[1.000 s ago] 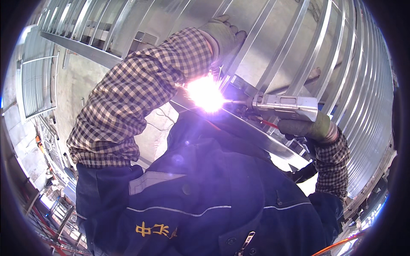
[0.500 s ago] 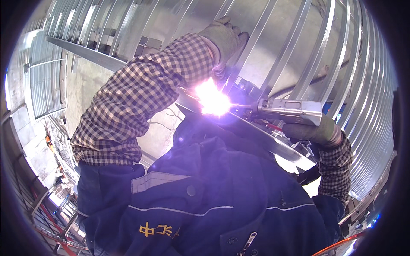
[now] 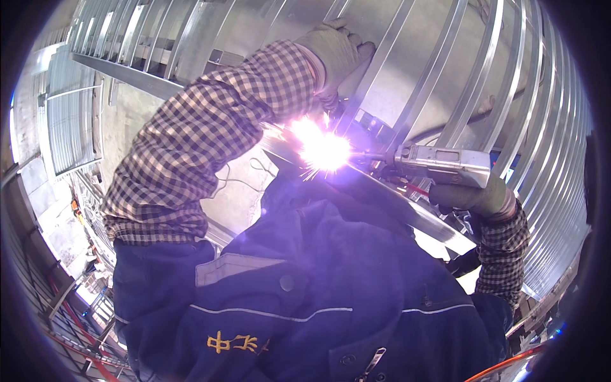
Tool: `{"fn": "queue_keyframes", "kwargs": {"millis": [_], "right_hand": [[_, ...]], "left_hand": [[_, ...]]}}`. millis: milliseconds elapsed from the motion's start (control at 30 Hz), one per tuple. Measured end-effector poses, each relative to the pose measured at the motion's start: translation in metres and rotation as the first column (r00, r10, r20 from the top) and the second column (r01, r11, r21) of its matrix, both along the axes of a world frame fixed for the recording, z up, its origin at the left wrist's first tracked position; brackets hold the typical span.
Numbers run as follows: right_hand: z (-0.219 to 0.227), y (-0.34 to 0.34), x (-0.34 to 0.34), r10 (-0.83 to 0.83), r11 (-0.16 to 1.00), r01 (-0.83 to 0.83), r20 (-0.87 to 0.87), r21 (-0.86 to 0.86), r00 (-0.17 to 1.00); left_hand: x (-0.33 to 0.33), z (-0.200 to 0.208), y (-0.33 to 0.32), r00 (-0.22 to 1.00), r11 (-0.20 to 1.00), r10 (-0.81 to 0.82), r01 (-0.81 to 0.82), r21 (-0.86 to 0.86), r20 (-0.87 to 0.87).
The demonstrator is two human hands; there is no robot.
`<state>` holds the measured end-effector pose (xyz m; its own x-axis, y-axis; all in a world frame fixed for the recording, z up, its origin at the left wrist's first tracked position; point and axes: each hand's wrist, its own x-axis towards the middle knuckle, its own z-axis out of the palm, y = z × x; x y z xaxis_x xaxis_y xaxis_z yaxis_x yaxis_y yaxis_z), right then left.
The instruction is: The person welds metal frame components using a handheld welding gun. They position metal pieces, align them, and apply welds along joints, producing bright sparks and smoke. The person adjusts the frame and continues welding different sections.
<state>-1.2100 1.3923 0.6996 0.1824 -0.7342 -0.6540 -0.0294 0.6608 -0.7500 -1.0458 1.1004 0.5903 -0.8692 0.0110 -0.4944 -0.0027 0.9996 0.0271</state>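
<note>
Right hand (image 3: 472, 197)'s wrapped round a welding torch (image 3: 444, 162); left hand (image 3: 335, 56)'s by a metal bar (image 3: 375, 70), can't tell if gripping. Open gaps between bars.

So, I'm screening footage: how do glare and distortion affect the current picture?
In the head view, white glare burns out the spot ahead of the welding torch, the navy jacket looks purplish, and fisheye distortion bows the metal bars.

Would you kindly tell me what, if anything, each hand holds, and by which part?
The right hand holds a silver torch at its rear end; whether the left hand grips the metal bar beside it cannot be told.
</note>
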Motion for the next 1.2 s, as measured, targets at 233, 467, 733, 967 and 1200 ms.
{"fn": "queue_keyframes", "kwargs": {"millis": [233,467,733,967,1200], "right_hand": [[0.031,-0.011,-0.002,-0.209,0.917,0.240,-0.130,0.320,0.969],[0.009,-0.019,-0.005,0.027,0.999,-0.022,-0.154,0.037,0.988],[-0.003,-0.012,-0.010,-0.049,0.999,0.049,0.043,-0.009,0.998],[-0.005,-0.007,-0.014,-0.052,0.998,0.053,0.044,-0.020,0.998],[-0.011,0.002,-0.015,-0.026,0.994,0.035,0.090,-0.105,0.996]], "left_hand": [[0.018,-0.003,-0.006,0.986,0.982,-0.147,0.136,-0.134,-0.078],[0.015,0.004,0.004,0.993,0.983,-0.116,0.113,-0.145,-0.008],[0.008,0.002,0.007,0.997,0.995,-0.080,0.080,-0.066,-0.001],[0.027,-0.002,0.029,0.997,0.997,0.052,-0.048,0.060,-0.061],[0.018,0.004,0.031,0.999,0.999,0.019,-0.020,0.037,0.026]]}}
